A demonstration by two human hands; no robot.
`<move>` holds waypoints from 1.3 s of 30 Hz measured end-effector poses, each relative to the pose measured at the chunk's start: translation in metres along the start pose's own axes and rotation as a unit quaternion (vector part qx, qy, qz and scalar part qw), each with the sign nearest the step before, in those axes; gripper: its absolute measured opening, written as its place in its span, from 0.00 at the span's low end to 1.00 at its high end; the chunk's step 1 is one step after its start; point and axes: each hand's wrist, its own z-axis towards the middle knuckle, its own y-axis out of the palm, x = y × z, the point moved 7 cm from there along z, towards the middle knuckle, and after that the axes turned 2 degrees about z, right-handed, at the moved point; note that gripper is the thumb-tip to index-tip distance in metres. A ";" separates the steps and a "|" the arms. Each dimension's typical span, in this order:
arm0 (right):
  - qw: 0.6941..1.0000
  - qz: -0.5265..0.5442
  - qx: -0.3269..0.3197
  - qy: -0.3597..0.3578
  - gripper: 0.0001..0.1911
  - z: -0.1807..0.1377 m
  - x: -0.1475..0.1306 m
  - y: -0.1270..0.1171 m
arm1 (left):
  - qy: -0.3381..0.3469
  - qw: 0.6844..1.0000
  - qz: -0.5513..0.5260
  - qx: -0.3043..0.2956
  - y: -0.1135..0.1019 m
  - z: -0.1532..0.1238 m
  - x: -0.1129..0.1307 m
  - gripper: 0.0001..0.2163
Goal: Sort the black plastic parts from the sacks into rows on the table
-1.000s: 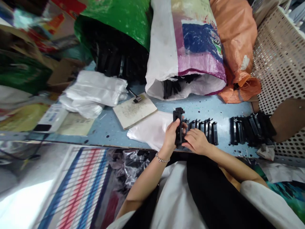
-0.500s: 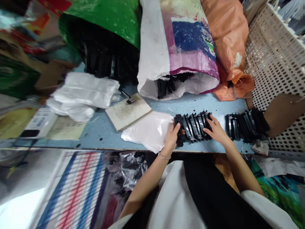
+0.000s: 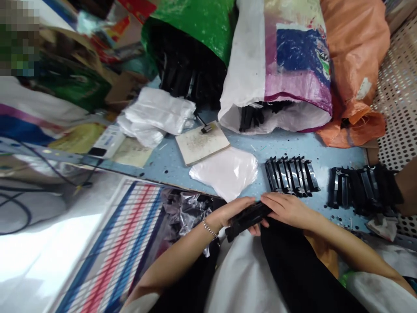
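Head view: black part (image 3: pixel 246 220) lay across both grips, left hand (image 3: pixel 232 210) and right hand (image 3: pixel 288 208) each pinching one end, just off the desk (image 3: pixel 325 150) edge.

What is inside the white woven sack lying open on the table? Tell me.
Black plastic parts poke from the mouth of the white sack; its cloth hides how many lie deeper.

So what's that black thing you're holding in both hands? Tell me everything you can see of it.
The black piece is long, narrow and fairly flat. It looks like hard moulded plastic, matt with a faint sheen. It is held tilted, with its right end higher, just off the near edge of the blue table and above the lap. The left hand holds its lower-left part, and the right hand covers its upper-right end. Finer details are blurred.
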 end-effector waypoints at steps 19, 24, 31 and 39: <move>0.481 0.808 0.219 0.262 0.16 0.109 0.054 0.071 | 0.136 0.927 0.072 0.341 -0.127 0.012 0.013 0.10; 0.475 0.789 0.278 0.271 0.13 0.129 0.067 0.086 | 0.198 0.896 0.060 0.393 -0.131 0.003 0.015 0.15; 0.480 0.769 0.328 0.265 0.15 0.119 0.071 0.075 | 0.197 0.921 0.041 0.333 -0.129 0.001 0.023 0.14; 0.459 0.803 0.279 0.258 0.16 0.124 0.055 0.071 | 0.215 0.862 0.220 0.402 -0.113 0.003 0.028 0.04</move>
